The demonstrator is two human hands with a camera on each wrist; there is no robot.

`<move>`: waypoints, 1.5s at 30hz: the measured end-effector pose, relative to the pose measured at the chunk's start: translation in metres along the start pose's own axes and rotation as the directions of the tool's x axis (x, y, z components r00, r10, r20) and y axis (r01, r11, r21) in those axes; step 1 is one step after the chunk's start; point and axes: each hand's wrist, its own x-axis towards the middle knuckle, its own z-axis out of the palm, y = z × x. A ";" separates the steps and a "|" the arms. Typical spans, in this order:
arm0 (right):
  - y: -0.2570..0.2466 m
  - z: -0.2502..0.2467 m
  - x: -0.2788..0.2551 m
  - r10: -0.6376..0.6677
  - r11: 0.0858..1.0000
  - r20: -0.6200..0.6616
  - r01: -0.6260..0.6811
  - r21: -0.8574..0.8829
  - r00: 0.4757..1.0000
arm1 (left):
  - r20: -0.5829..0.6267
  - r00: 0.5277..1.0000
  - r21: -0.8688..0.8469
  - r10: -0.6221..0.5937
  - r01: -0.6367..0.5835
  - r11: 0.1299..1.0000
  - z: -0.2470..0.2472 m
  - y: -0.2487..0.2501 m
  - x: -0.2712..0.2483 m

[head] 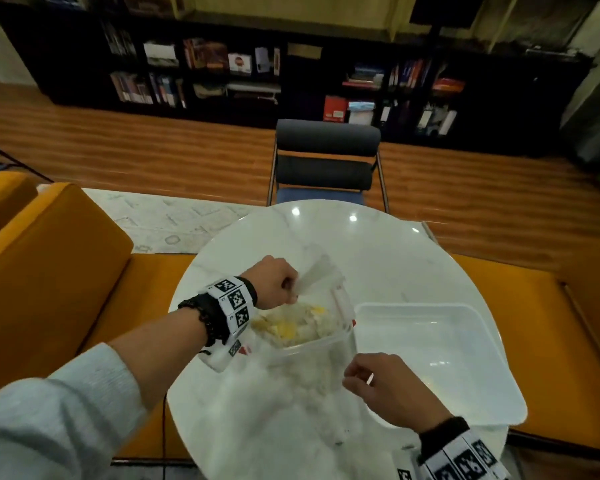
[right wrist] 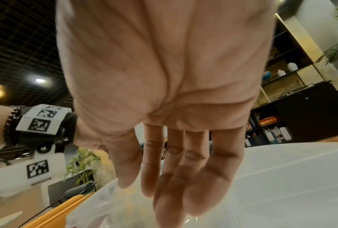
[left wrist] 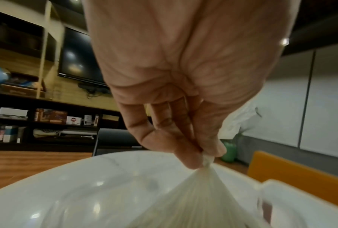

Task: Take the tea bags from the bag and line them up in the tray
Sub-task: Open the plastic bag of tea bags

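A clear plastic bag (head: 302,344) sits on the round white counter (head: 378,258) toward its near-left part, its mouth pulled wide open and its lower part slumped in crumpled folds toward the near edge. Inside lies a loose heap of pale tea bags (head: 291,323) with yellow patches. Just to the right, touching the bag, a white rectangular tray (head: 492,386) lies flat, reaching to the counter's right edge.

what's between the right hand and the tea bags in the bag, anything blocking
Only the plastic bag itself. The left hand pinches its far edge up and the right hand is at the near edge, so the mouth gapes open over the tea bags. The tray beside it shows nothing in the way.
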 end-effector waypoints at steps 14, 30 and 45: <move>-0.072 -0.018 -0.031 -0.289 0.842 -0.452 0.449 0.299 0.844 | -0.144 0.990 -0.438 0.000 -0.063 0.897 -0.062 0.081 -0.117; 0.035 0.083 -0.045 -0.332 0.898 -0.062 0.336 0.285 0.941 | 0.135 0.814 -0.840 -0.564 0.396 0.371 0.157 0.069 -0.154; 0.049 0.093 -0.040 -0.456 0.890 0.065 0.453 0.049 0.888 | -0.277 0.858 -0.387 -0.433 0.313 0.867 0.208 0.088 -0.158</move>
